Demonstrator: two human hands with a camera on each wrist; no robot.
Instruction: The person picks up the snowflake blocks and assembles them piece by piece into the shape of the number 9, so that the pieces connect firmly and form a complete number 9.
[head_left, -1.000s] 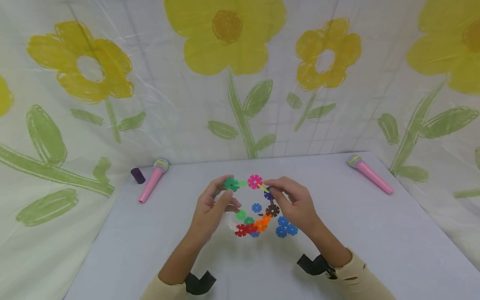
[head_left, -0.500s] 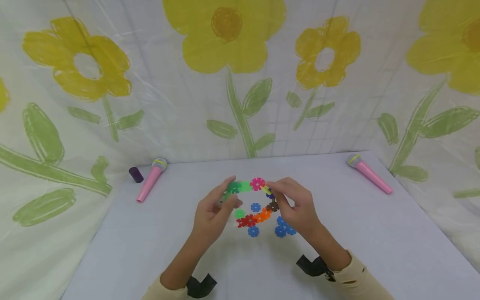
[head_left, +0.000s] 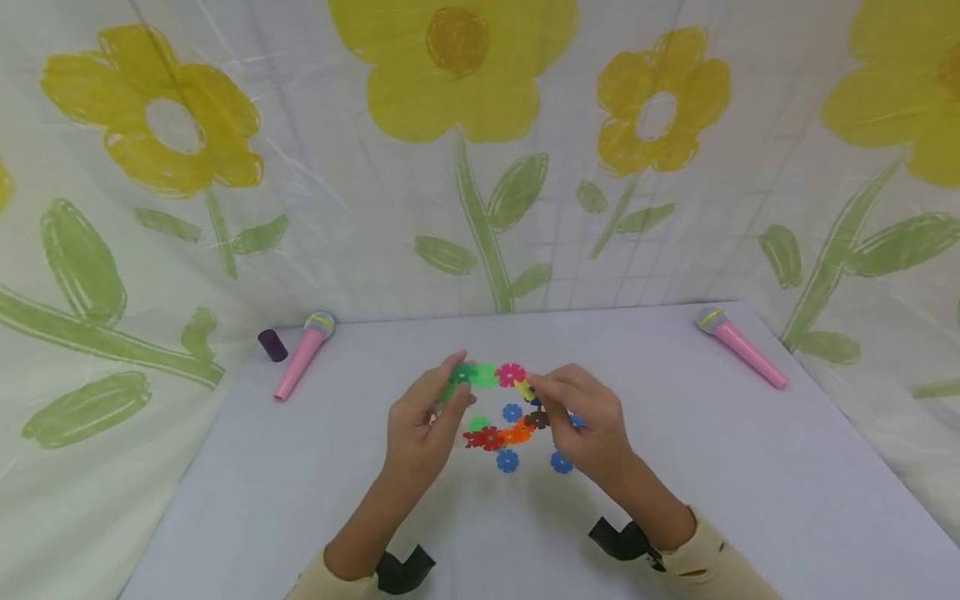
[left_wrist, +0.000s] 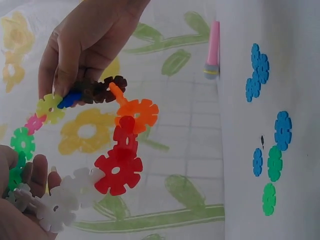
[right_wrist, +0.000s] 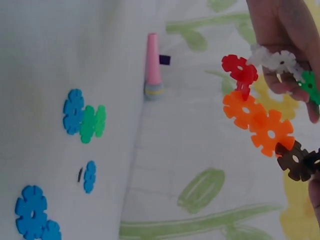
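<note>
Both hands hold up a loop of interlocking snowflake discs above the table. My left hand (head_left: 420, 425) grips its green discs (left_wrist: 23, 143) between thumb and fingers, with the white discs (left_wrist: 56, 209) close by the palm. With thumb and forefinger, my right hand (head_left: 592, 417) pinches the loop around the yellow disc (left_wrist: 50, 109) and dark blue disc (left_wrist: 70, 100). A pink disc (head_left: 510, 375) spans the far side between the hands. Brown (right_wrist: 295, 161), orange (right_wrist: 271, 134) and red discs (left_wrist: 118, 171) hang along the near side. Fingers partly cover the joints.
Loose blue discs (head_left: 507, 460) and green discs (left_wrist: 274, 163) lie on the white table (head_left: 300, 500) below the loop. Pink toy microphones (head_left: 303, 358) lie at the back left and back right, with a dark purple cylinder (head_left: 273, 345) at the left. A flowered curtain (head_left: 337, 208) hangs behind.
The loop has tilted, its red and orange side rising in view. My left fingers have drawn in closer around the green discs. My right hand keeps its pinch, shifted slightly.
</note>
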